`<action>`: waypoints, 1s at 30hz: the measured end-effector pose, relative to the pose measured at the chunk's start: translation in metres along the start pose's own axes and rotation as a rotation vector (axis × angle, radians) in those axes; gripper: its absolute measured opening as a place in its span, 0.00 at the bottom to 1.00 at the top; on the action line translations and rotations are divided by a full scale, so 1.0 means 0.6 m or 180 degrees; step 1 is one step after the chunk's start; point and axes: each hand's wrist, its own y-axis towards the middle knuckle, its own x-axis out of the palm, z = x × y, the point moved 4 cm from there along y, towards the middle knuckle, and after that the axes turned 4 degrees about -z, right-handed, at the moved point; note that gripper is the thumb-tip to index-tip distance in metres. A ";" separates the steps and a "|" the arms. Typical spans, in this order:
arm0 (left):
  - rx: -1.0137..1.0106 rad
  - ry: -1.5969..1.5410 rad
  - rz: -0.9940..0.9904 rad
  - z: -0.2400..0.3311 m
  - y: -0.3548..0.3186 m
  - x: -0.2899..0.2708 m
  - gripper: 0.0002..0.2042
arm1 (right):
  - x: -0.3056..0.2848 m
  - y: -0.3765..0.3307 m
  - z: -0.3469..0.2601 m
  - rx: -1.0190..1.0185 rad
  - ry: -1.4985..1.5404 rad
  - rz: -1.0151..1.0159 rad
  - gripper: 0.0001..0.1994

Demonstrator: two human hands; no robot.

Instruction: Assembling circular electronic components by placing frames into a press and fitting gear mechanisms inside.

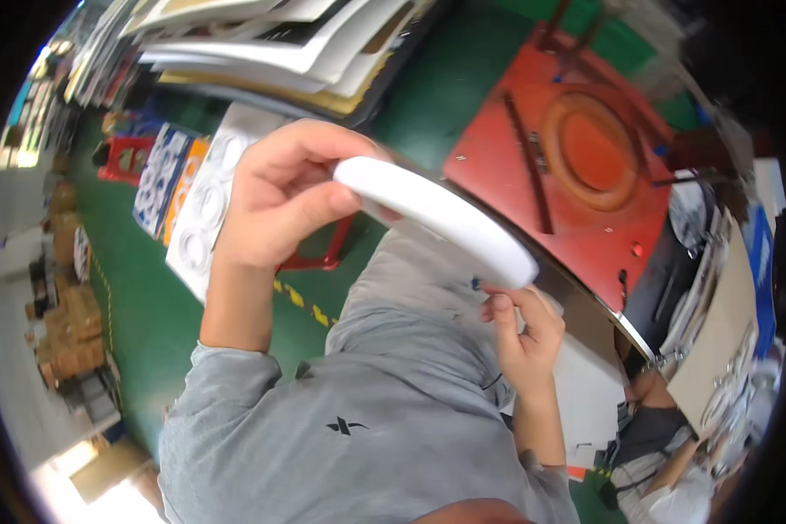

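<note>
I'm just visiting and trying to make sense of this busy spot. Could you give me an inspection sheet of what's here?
Surface: red machine plate with a raised ring, bare around it.
Job's things: white foam disc, seen edge-on, held up between both hands.
Clutter: stacked printed sheets above; white die-cut sheets with round holes on the left; cardboard sheet on the right.
Hands: left hand grips the disc's upper end; right hand touches its lower end with its fingertips.
Cables: nothing seen.
Surroundings: green floor with a yellow-black stripe, cartons far left, another person lower right.
</note>
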 end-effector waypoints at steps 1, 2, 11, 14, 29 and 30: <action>0.0369 -0.0117 -0.0084 -0.011 0.014 0.011 0.14 | -0.002 0.001 -0.003 -0.0084 0.0065 0.0075 0.05; 0.0488 0.0172 -0.0062 -0.012 0.038 0.045 0.14 | -0.005 0.001 -0.004 -0.0098 0.0098 0.0141 0.05; 0.1393 0.2920 -0.0845 -0.142 0.147 0.173 0.11 | -0.043 -0.021 -0.001 -0.0095 0.0036 0.0703 0.06; 0.1255 0.2361 -0.1100 -0.146 0.166 0.161 0.11 | -0.053 0.001 -0.022 -0.0535 0.0019 0.0917 0.06; 0.2113 0.4045 0.0629 0.172 0.180 0.000 0.13 | -0.047 0.082 -0.045 -0.0400 -0.2887 0.0161 0.34; 0.2074 0.3962 0.1116 0.182 0.206 -0.056 0.13 | -0.048 0.072 -0.059 -0.0653 -0.2708 0.0184 0.26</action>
